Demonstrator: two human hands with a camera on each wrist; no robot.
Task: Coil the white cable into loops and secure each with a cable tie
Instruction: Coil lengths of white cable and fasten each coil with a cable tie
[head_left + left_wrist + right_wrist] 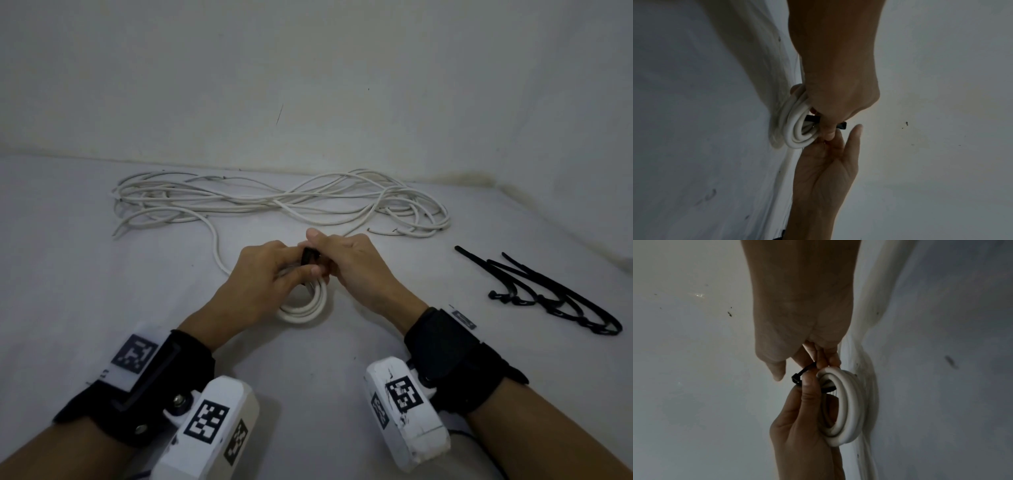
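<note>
Both hands meet over a small coil of the white cable, which sits on edge on the white sheet directly under and between them. Left hand grips the coil, fingers curled round its top, thumb pressing the strands; in the right wrist view the left fingers pass through the loop. Right hand has fingers curled, pinching a black cable tie wrapped at the top of the coil, thumb sticking up; tie head shows just beside the left fingertips. Whether the tie is fully closed can't be told, it's mostly hidden between the fingers. One strand runs from the coil out past the left hand to the loose tangle of cable lying beyond both hands, near the wall. Spare black ties lie in a bunch to the right of the right hand, well apart from it. Both wrists carry black straps with white marker-tagged camera blocks
</note>
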